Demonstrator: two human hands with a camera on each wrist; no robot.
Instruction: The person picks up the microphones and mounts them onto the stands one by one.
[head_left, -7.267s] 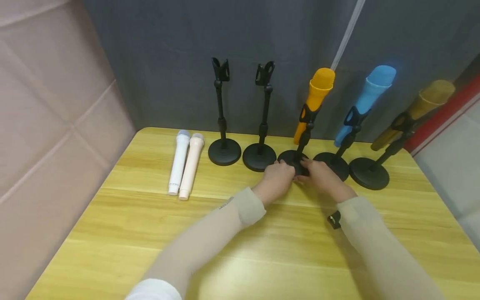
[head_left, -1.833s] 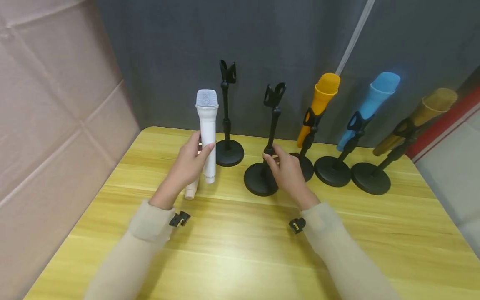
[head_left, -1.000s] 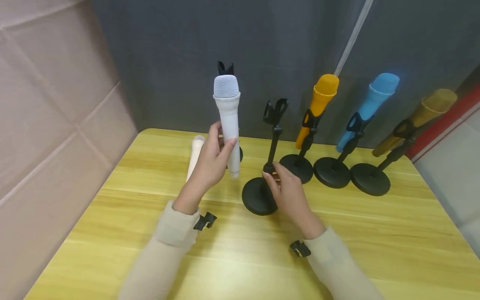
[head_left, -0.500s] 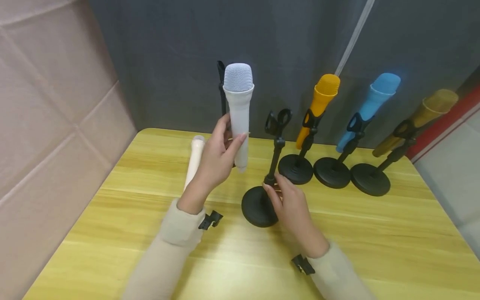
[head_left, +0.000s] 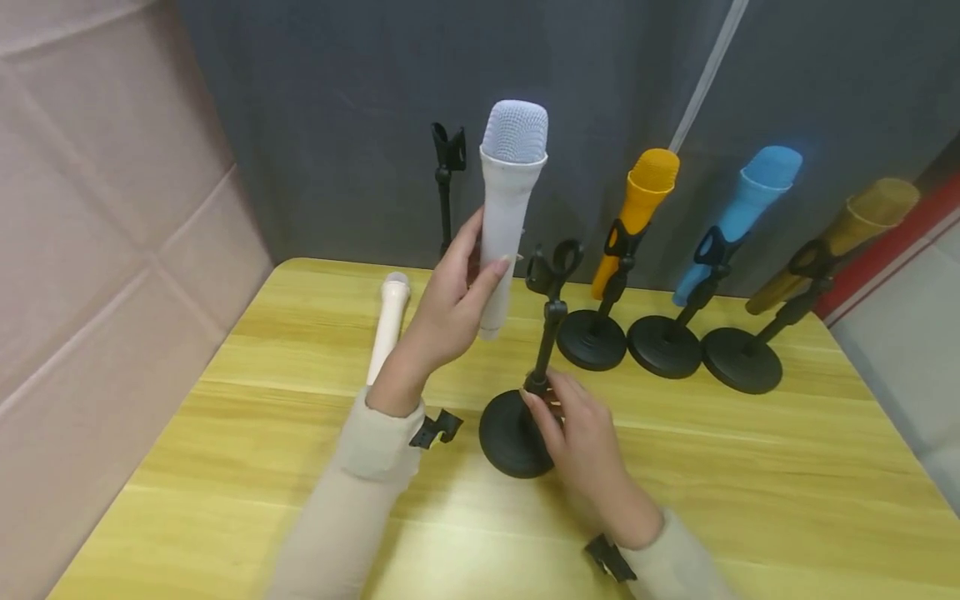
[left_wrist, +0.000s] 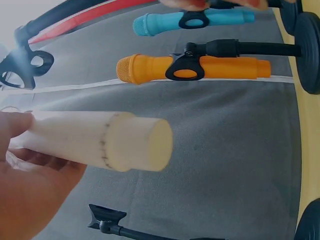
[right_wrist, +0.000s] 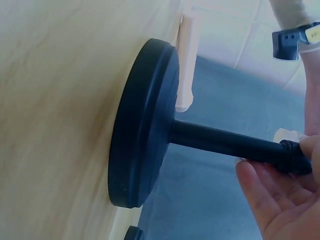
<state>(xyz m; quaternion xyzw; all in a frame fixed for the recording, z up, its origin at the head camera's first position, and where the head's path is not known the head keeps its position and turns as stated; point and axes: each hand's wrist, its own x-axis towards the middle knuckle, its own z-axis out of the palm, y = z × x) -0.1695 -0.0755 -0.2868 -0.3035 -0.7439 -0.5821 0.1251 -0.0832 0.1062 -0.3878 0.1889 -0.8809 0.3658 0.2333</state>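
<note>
My left hand (head_left: 450, 308) grips a white microphone (head_left: 508, 200) by its handle, grille up, raised above the table and beside an unfilled stand clip. In the left wrist view the butt end of the white microphone (left_wrist: 115, 142) points toward the camera. My right hand (head_left: 581, 433) pinches the pole of a black microphone stand (head_left: 550, 333) low down, near its round base. The right wrist view has this base (right_wrist: 142, 125) close to the tabletop; whether it touches cannot be told. A pale pink microphone (head_left: 388, 325) lies on the table left of my left hand.
Behind stands another black stand (head_left: 446, 179) with a bare clip, partly hidden by my left hand. On the right, three stands hold an orange microphone (head_left: 637, 200), a blue microphone (head_left: 750, 208) and a brown-gold microphone (head_left: 847, 233). A grey partition (head_left: 360, 150) borders the wooden table (head_left: 262, 417).
The white microphone was picked up from beside the pink one and carried up and right. The gripped stand came out of the row toward me. Earlier, both hands were at the orange microphone's stand base.
</note>
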